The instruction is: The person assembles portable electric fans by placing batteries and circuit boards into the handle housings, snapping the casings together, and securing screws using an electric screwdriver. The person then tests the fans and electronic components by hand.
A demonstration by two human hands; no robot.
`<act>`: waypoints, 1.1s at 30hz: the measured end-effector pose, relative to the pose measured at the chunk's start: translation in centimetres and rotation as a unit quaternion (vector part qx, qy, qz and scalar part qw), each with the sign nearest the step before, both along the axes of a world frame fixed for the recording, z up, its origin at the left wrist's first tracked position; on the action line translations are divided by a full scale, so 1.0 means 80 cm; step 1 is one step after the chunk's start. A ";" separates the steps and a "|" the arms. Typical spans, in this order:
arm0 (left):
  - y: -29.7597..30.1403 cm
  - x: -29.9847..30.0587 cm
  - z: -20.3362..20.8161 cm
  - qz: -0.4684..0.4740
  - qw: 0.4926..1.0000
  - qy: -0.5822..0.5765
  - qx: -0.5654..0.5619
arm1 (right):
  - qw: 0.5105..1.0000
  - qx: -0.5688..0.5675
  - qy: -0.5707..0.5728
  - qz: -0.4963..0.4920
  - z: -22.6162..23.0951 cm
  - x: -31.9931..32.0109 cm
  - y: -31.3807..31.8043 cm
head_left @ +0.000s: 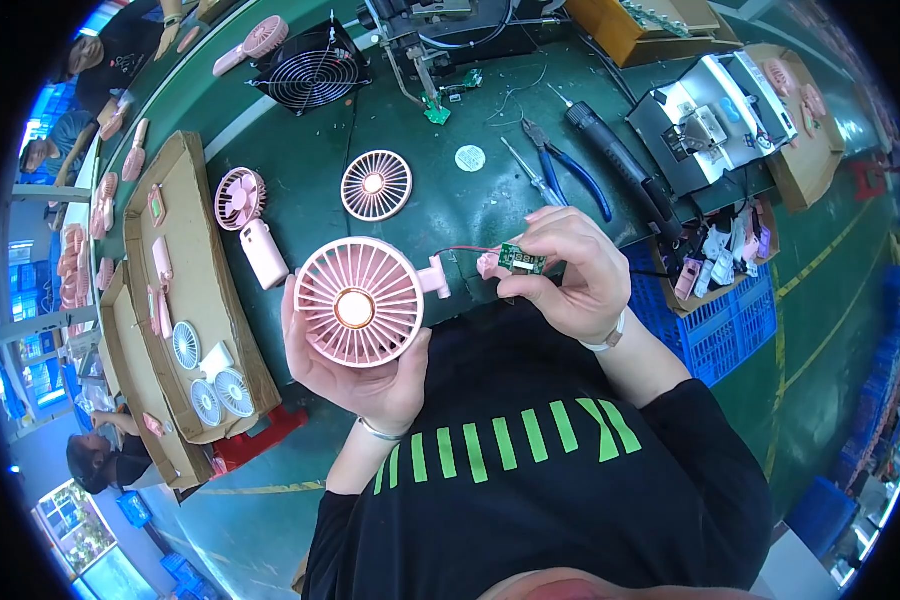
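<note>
My left hand (385, 392) is closed around a round pink fan head (320, 290) with a slatted grille and a copper-coloured ring at its centre. A short pink stem juts from its right side. Between the thumb and fingers of my right hand (582, 275) is a small green circuit board (520, 260) with a display, and a little pink part sits at its left end. A thin red wire (465, 248) runs from the stem to the board. Beyond the fan head, a loose pink grille (398, 186) lies on the green bench, left of a pale disc (470, 158).
Blue-handled pliers (574, 178), a thin screwdriver (532, 172) and a black electric screwdriver (620, 160) lie at the right. A pink handheld fan (263, 254) and cardboard trays (232, 330) are at left. A black cooling fan (315, 75) stands behind; co-workers are far left.
</note>
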State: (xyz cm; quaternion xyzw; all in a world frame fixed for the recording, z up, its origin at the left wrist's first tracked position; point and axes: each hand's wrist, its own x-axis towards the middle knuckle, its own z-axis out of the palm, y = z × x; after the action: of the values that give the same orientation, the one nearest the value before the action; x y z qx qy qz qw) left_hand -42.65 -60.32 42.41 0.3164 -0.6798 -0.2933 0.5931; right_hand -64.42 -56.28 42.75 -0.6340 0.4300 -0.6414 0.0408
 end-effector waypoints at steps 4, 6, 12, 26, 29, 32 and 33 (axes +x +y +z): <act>0.000 -0.002 0.000 0.003 1.000 0.005 0.006 | 1.000 0.005 -0.004 0.000 -0.005 0.000 0.000; -0.002 -0.004 -0.003 0.005 1.000 -0.001 0.012 | 0.998 0.069 -0.006 -0.002 -0.012 0.001 0.004; -0.025 -0.005 -0.052 0.010 0.998 -0.051 0.027 | 0.993 0.118 0.019 -0.003 -0.047 0.006 -0.011; -0.028 -0.008 -0.077 0.012 0.993 -0.024 0.119 | 0.986 0.165 0.033 0.004 -0.065 0.014 -0.012; -0.028 -0.007 -0.075 0.018 0.994 -0.038 0.102 | 0.989 0.143 0.025 0.000 -0.066 0.014 -0.013; -0.028 -0.007 -0.074 0.027 0.995 -0.056 0.084 | 0.991 0.119 0.050 -0.016 -0.066 0.016 -0.016; -0.029 -0.007 -0.075 0.030 0.995 -0.061 0.077 | 0.991 0.120 0.049 -0.015 -0.068 0.016 -0.017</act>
State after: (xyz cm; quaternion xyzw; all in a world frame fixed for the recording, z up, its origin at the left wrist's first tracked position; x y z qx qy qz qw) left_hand -43.20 -62.66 36.45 0.3990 -0.6804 -0.3068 0.5327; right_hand -63.13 -57.67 37.29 -0.6489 0.5150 -0.5535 0.0860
